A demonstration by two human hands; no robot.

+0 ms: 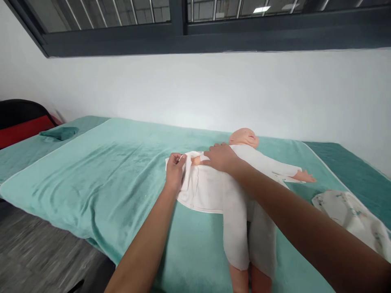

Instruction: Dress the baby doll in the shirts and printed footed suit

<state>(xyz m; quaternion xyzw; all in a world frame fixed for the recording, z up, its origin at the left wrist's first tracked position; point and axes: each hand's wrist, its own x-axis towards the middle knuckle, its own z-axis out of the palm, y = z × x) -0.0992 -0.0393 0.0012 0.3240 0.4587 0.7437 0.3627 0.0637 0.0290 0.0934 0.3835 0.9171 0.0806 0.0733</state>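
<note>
At far left sits a red-and-black object (27,128), then a bunched cloth (59,133) on the green sheet (100,175). The left hand (175,169), thumb uppermost, has its grip pinched on the white shirt (204,191). The right hand (221,158) lies palm down, fingers leftward; whether its grip grasps anything, I can't tell. Its forearm crosses the doll (236,211), which lies on the sheet. A patterned cloth (351,211) is rightmost.
</note>
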